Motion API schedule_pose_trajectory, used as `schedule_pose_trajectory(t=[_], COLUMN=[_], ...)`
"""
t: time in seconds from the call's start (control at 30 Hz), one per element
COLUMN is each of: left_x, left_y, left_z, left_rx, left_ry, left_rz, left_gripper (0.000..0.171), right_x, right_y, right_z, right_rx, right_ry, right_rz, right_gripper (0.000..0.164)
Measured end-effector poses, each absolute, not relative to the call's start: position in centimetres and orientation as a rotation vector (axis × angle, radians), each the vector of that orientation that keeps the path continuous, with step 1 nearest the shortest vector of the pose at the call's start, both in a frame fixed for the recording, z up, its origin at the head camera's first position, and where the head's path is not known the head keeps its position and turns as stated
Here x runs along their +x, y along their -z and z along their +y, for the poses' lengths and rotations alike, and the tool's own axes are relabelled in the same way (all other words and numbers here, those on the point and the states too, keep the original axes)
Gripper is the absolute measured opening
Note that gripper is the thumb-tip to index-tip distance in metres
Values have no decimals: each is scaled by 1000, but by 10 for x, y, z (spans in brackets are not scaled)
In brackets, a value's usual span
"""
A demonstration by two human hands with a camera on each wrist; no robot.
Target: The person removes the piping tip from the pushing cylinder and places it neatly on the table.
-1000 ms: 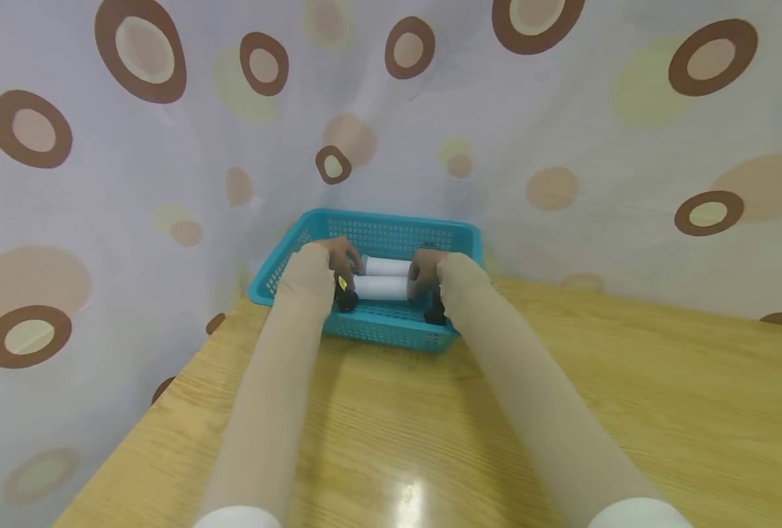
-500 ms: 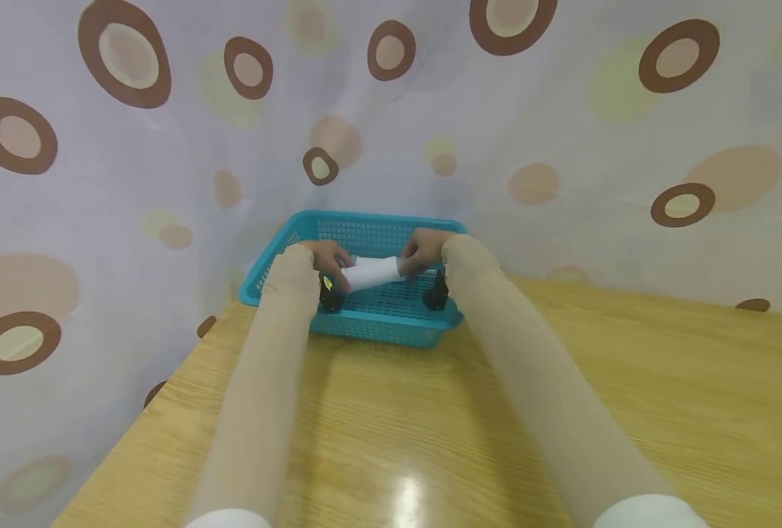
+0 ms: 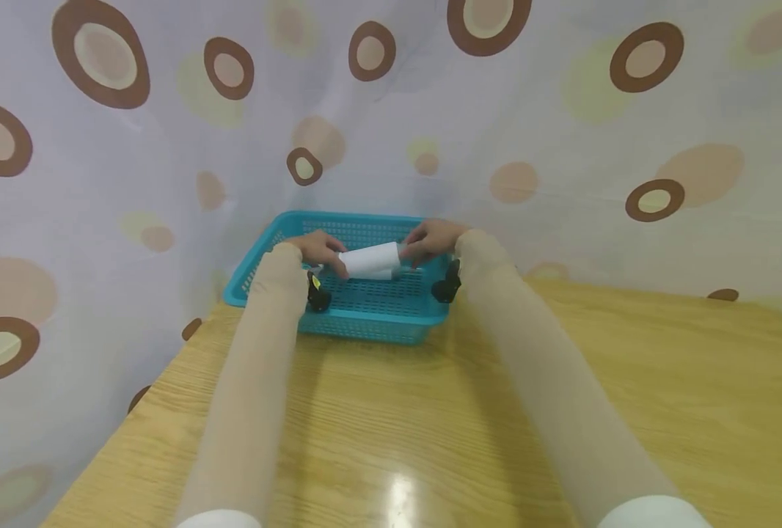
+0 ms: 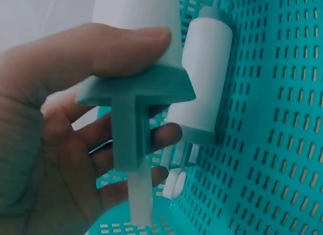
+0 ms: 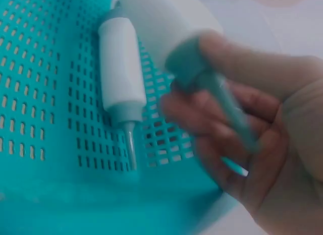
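Observation:
A large syringe with a white-covered barrel is held lengthwise between both hands above the basket, its right end slightly higher. My left hand grips its flange end; in the left wrist view the thumb lies over the barrel beside the grey-green flange and plunger. My right hand pinches the other end, where a grey-green tapered nozzle points towards the palm. Below, a second similar syringe lies in the blue basket, partly hidden by the held one in the head view.
The perforated basket stands on a wooden table near the far left corner. A patterned curtain hangs just behind and to the left. Black wrist-worn devices sit below both wrists, near the basket's front side.
Both hands have raised one syringe out of its place beside the other, and its right end has tilted upward. The other syringe has stayed in the basket. The head view has shifted slightly.

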State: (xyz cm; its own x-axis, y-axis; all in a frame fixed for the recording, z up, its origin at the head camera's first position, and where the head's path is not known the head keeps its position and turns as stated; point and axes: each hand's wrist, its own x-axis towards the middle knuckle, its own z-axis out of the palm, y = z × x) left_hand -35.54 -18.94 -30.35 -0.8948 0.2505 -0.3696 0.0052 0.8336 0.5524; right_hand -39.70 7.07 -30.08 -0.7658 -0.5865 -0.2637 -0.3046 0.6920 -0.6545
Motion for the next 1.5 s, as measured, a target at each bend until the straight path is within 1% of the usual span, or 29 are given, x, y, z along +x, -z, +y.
schedule_pose_trajectory(t=[0.17,0.4,0.53,0.7,0.87,0.93,1.1,1.17,1.23,1.37,1.5], left_x=[-356,-365,-371,-374,-377,-379,-384,-385,-385,-384,-387], left_y=[293,278,274,274,275,275,275,275,275,274,273], left_z=[-184,-163,-150,-134,-115,-106,-86,-80,-77,-73,-60], left_rx=[264,421,444,475,510,513,535,535,543,550,621], left_ry=[-911,-1119,-1181,-1208,-1189,-1200,-1206,-1225,-1228,-1196,-1154], left_rz=[2601,2594,2603,2593,2589,2585,2582,2577,2585,2635,2657], left_gripper=[59,48,44,42,40,41,50,52,51,55,52], right_x=[-401,-405,-406,-401,-392,-390,-383,-382,-382,-381,-379], right_y=[299,302,306,311,310,309,309,309,308,306,305], right_z=[91,120,131,147,163,169,184,187,187,187,199], right_rx=[-618,-449,-405,-344,-278,-272,-262,-220,-189,-158,-121], right_ry=[1101,1590,1784,1852,1976,2002,2024,2064,2104,2147,2152], right_rz=[2423,2226,2047,1982,1768,1716,1729,1713,1688,1705,1762], right_gripper=[46,45,42,36,29,29,29,31,33,36,36])
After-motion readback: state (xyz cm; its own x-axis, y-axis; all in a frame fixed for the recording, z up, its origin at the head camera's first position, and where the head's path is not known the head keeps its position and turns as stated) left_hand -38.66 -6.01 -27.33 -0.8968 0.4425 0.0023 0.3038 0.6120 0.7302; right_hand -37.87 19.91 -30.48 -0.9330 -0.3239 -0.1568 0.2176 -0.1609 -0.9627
